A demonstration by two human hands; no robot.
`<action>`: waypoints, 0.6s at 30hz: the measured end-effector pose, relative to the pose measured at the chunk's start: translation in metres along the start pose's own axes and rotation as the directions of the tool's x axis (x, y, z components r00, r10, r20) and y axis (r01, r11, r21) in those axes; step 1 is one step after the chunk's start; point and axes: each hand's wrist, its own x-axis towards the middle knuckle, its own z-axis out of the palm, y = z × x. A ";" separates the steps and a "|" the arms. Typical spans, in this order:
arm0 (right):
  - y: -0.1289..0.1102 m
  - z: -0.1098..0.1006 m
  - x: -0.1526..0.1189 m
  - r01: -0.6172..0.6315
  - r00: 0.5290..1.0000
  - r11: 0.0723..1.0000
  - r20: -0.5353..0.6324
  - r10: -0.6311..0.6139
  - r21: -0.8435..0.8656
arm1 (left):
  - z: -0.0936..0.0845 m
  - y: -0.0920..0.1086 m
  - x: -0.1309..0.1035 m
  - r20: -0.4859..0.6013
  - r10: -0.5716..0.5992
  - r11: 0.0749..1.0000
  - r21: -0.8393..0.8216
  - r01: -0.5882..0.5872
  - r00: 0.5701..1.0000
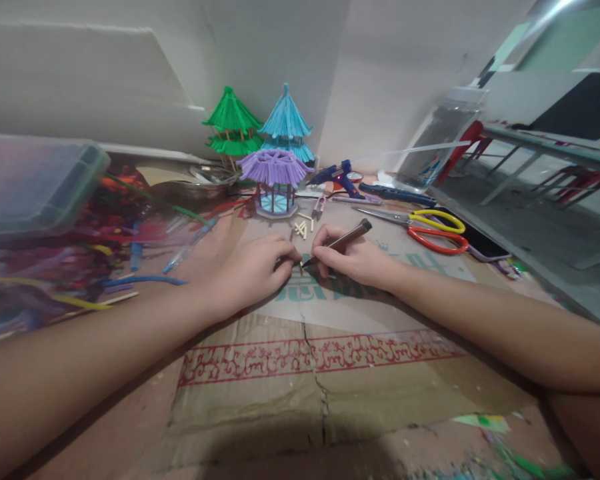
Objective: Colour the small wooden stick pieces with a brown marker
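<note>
My right hand [355, 257] is closed around a dark brown marker pen [351, 235], tilted with its tip down to the left. The tip meets a short pale wooden stick [302, 269] on the sheet. My left hand [260, 267] pinches that stick between thumb and finger. Just beyond the fingers lie several more short pale sticks [301, 230]. Behind them stands a small pavilion model with a purple roof [275, 167]. A green-roofed model [233, 117] and a blue-roofed model [287, 117] rise farther back.
At right lie scissors [435, 230] with yellow and red handles, a phone [475, 237] and a blue glue gun [337, 177]. A large clear bottle [443, 137] stands behind. Coloured pipe cleaners and a plastic box [40, 187] crowd the left. Cardboard [260, 400] covers the table's front.
</note>
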 end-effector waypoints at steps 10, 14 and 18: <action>-0.001 0.000 -0.001 -0.009 1.000 0.999 0.005 0.009 0.034 | -0.001 0.000 0.000 0.004 0.000 1.000 0.004 0.000 1.000; 0.001 0.001 0.000 -0.008 0.999 1.000 -0.040 0.008 0.002 | -0.001 0.000 0.000 -0.006 0.000 1.000 0.003 0.000 1.000; 0.001 0.002 0.000 -0.004 0.999 1.000 -0.037 0.003 -0.020 | -0.001 0.002 0.000 0.000 0.001 1.000 0.025 -0.001 1.000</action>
